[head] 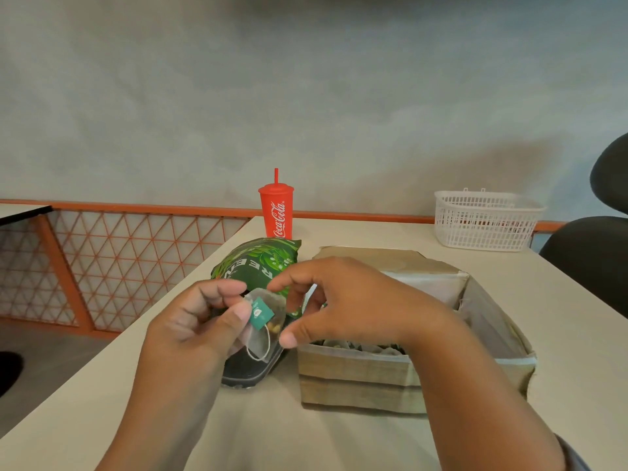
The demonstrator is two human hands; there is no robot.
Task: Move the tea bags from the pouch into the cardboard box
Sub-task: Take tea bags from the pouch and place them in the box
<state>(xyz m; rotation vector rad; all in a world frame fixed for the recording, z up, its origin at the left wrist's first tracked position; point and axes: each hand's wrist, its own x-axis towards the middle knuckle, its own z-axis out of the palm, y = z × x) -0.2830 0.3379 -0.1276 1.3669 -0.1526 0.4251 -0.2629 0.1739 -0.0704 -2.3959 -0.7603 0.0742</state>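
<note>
A grey wall backs the beige table, with an orange lattice railing left and a black chair right. The table's left edge runs close by the pouch; bare top lies between the cardboard box and the white basket. The green pouch lies just beside the box, a red cup behind it. The left hand pinches a tea bag above the pouch. The right hand curls beside it; whether it touches, I cannot tell.
</note>
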